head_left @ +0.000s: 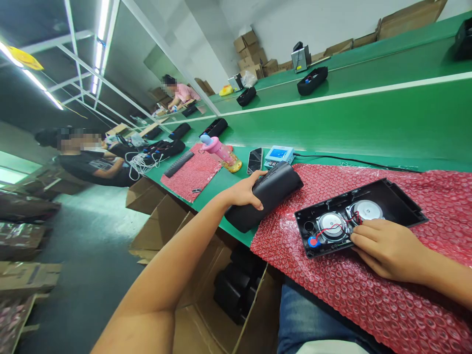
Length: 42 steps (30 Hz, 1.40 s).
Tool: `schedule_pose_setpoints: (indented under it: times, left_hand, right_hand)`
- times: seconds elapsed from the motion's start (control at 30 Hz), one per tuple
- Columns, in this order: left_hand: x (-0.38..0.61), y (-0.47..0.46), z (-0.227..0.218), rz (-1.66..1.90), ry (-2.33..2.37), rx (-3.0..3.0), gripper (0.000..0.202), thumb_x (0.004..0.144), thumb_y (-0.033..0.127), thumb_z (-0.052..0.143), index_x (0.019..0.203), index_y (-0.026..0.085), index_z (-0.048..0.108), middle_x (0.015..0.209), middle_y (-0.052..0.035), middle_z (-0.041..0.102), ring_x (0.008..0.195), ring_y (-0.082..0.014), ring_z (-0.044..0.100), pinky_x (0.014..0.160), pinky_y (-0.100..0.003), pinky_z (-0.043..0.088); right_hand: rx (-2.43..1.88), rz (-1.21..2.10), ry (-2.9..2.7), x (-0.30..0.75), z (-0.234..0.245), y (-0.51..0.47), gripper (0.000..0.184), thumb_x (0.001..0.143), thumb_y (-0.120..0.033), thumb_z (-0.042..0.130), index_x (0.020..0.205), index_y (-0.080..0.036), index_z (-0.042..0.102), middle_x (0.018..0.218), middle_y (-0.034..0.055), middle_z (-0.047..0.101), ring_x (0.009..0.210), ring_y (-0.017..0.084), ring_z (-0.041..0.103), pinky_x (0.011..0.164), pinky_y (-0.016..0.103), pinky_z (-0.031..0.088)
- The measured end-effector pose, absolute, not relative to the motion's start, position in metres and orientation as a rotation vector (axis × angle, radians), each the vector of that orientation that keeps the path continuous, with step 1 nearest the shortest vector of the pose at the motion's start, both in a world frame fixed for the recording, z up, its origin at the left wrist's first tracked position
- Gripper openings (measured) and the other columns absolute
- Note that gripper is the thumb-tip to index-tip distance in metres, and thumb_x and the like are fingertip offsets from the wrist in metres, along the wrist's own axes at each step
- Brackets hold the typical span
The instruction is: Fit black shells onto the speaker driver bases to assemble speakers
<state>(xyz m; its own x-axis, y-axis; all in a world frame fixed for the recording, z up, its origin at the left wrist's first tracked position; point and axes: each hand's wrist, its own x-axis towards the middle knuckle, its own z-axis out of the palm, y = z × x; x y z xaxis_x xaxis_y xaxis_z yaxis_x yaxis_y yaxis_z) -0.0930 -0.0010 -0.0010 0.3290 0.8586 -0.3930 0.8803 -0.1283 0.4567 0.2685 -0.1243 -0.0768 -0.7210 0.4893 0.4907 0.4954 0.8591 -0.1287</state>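
My left hand (pixel 248 191) is wrapped over a black speaker housing (pixel 278 189), thumb on its near side. The housing lies tilted at the bench edge, partly on the red bubble wrap (pixel 280 241). My right hand (pixel 385 246) grips the near edge of an open black speaker panel (pixel 400 201) that rests on the bubble wrap. Two round silver speaker drivers (pixel 333 226) sit in the panel, joined by red and black wires, with a blue connector (pixel 313 241) at its left corner. My right fingertips partly cover the near rim.
Beyond the housing are a blue tester box (pixel 279 156), a phone (pixel 255 161) and a pink bottle (pixel 223 153). A cardboard box (pixel 199 314) with black housings stands below the bench edge. The green conveyor (pixel 368 113) carries black speaker parts. Co-workers (pixel 98 162) sit at the left.
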Motion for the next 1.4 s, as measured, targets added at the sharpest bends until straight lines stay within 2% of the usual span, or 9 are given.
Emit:
schedule_pose_setpoints:
  times: [0.77,1.23,1.4]
  left_hand:
    - [-0.0923,-0.0024,-0.0006,-0.05,1.511,1.999,0.106,0.049,0.033,0.076,0.139,0.024,0.022,0.115,-0.0086,0.055,0.099,-0.0297,0.056,0.085,-0.043,0.044]
    - [-0.0883,-0.0026,0.0034,-0.081,1.545,1.98,0.108,0.047,0.033,0.075,0.14,0.02,0.022,0.118,-0.0114,0.052,0.101,-0.0313,0.054,0.088,-0.044,0.042]
    - [-0.0917,-0.0014,0.0007,-0.077,1.539,2.023,0.104,0.05,0.033,0.074,0.14,0.023,0.023,0.115,-0.0092,0.053,0.099,-0.0309,0.055,0.086,-0.045,0.042]
  right_hand:
    - [-0.696,-0.047,-2.501,0.2684,-0.0757,-0.124,0.026,0.089,-0.012,0.038,0.073,-0.016,0.059,0.071,0.0058,0.061,0.061,0.015,0.047,0.06,0.03,0.032]
    - [-0.704,-0.034,-2.498,0.268,-0.0762,-0.124,0.027,0.089,-0.013,0.037,0.071,-0.017,0.057,0.069,0.0046,0.06,0.061,0.015,0.046,0.061,0.03,0.031]
    - [-0.708,-0.026,-2.5,0.2684,-0.078,-0.1242,0.026,0.089,-0.013,0.038,0.073,-0.017,0.057,0.072,0.0054,0.061,0.062,0.015,0.046,0.062,0.03,0.03]
